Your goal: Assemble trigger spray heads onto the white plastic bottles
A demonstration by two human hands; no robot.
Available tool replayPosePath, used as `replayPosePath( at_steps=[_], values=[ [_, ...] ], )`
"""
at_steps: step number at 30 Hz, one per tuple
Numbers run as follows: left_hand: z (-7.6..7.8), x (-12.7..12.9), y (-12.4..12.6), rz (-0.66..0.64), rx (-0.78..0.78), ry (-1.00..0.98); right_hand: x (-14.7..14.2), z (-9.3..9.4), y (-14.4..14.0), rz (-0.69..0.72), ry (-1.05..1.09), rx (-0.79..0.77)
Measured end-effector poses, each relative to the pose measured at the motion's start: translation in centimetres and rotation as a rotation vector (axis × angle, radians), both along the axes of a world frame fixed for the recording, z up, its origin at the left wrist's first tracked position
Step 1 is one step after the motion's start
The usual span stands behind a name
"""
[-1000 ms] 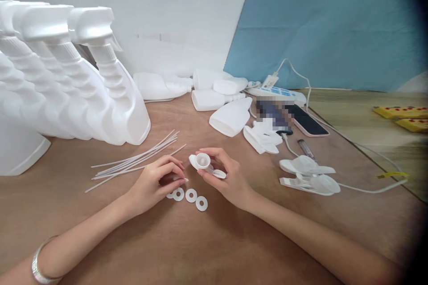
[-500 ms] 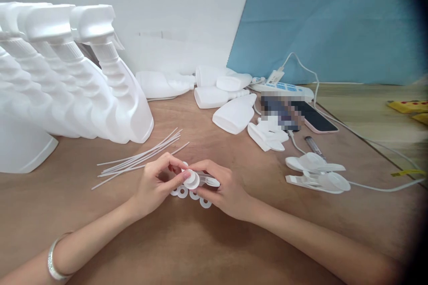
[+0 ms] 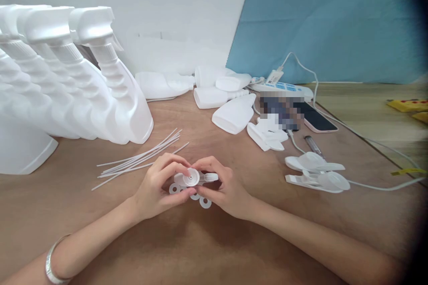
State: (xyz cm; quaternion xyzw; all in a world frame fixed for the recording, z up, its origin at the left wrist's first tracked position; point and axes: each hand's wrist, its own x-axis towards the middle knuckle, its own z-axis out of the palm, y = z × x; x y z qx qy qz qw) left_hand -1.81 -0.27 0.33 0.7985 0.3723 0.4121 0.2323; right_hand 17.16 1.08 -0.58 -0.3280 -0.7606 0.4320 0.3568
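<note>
Spray bottles [image 3: 127, 107] stood in a tight row at the upper left of the frame; a knock to one could, in my judgement, topple its neighbours. Thin tubes [image 3: 147, 153] lay loose and crossed just beyond the left hand [image 3: 152, 187], where a careless sweep might scatter them. At the centre, that hand and the right hand [image 3: 230, 191] met around a white fitting [image 3: 200, 177], both closed on it, its round cup [image 3: 191, 180] facing up. Held mainly by fingertips [image 3: 186, 172], it could tilt or slip if one side pushed harder. Washers [image 3: 201, 203] lay below it, partly hidden, so a dropped part might knock them away. Toward the right, a cable [image 3: 384, 189] ran up to loose trigger parts [image 3: 316, 183]; a snag could drag them.

For room, the row bounded the left and lying bottles [image 3: 233, 114] lined the back. The widest open stretch of surface [image 3: 140, 258] spread along the bottom. At right, its edge slanted down past a phone [image 3: 316, 116].
</note>
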Motion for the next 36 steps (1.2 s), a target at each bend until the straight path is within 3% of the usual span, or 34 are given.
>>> replayPosePath(
  at_steps=[6,17,24,32,36],
  values=[
    [-0.17,-0.46,0.44,-0.031,0.18,0.093,0.12,-0.05,-0.2,0.027,0.013,0.087],
    [-0.16,-0.64,0.33,-0.038,0.313,0.181,0.13,-0.21,-0.32,0.109,-0.084,0.468],
    [-0.49,-0.73,0.31,-0.022,0.346,0.181,0.18,-0.36,-0.26,0.105,-0.089,0.521],
    [-0.19,-0.84,0.46,0.001,0.309,0.218,-0.03,-0.42,-0.33,0.043,-0.116,0.446],
    [-0.25,-0.83,0.5,0.0,0.364,0.236,-0.03,-0.39,-0.52,0.028,-0.146,0.501]
  ],
)
